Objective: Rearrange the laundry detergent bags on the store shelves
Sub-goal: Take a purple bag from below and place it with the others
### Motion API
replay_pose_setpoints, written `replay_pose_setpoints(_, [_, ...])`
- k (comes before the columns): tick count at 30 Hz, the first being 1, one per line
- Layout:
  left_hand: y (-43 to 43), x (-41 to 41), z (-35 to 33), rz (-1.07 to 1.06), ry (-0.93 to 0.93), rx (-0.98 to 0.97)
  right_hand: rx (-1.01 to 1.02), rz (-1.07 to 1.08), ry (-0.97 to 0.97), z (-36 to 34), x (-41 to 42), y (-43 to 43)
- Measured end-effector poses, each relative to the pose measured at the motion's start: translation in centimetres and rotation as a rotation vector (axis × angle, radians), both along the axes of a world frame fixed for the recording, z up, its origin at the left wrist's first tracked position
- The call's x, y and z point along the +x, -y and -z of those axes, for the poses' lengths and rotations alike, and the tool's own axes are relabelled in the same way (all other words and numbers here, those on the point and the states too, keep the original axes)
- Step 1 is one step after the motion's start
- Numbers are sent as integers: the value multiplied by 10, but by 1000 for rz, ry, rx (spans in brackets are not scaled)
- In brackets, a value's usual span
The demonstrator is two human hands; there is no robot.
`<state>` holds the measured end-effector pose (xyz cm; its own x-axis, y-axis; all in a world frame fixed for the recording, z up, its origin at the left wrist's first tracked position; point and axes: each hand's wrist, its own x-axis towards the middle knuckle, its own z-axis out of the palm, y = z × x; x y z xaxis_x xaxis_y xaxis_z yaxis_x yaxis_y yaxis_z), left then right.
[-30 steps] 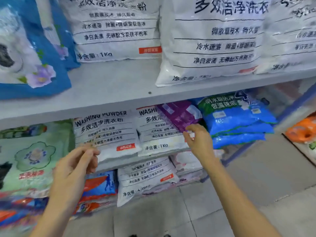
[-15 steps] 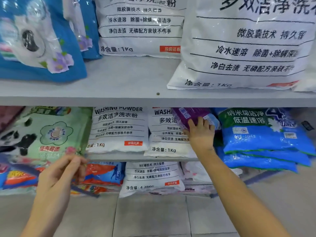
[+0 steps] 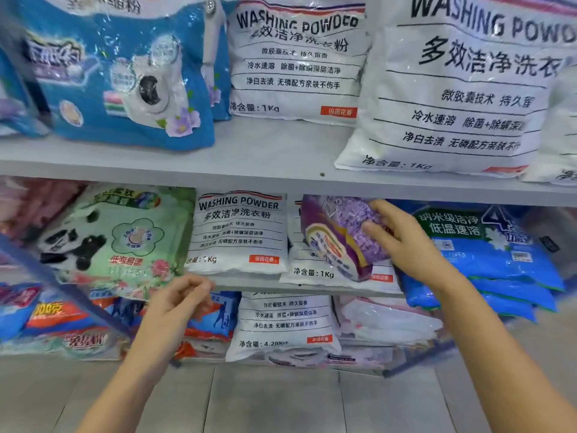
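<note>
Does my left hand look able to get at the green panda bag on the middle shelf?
Probably yes. The left hand holds nothing and hovers just beside the green panda bag, whose front faces outward uncovered; only a blurred blue bar crosses its lower left corner.

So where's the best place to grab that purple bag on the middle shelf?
Probably its upper right edge, from the front right, where the right hand grips it. The purple bag leans on a white 1Kg bag, so that soft edge is free; the upper shelf blocks reaching from overhead.
</note>
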<state>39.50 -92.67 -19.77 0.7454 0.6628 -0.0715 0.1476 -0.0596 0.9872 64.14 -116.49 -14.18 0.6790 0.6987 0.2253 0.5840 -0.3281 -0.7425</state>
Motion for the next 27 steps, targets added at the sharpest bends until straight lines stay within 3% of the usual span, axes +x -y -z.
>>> replay_pose_setpoints(4, [17,-7,11,213,-247,-291,148,-276,-253,-28,-41,-15])
replay_pose_setpoints(8, [39,-8,19,351,-370,-524,374,-387,-566,-37,-76,-37])
replay_pose_setpoints(11, [34,-13,17,339,-113,-714,537,-350,-751,-36,-92,-59])
replay_pose_setpoints(13, [26,-21,7,294,106,-719,609,-326,-787,-37,-99,-71])
replay_pose_setpoints(16, [12,-25,-10,121,340,-651,676,-272,-825,-37,-103,-84])
replay_pose_setpoints(20, [-20,-27,-36,-171,456,-407,704,-244,-793,-36,-112,-103])
replay_pose_setpoints(24, [-51,-32,-71,-267,420,-89,771,-202,-715,-35,-123,-119])
replay_pose_setpoints(27, [-70,-40,-101,-315,334,330,812,-163,-667,-37,-130,-127])
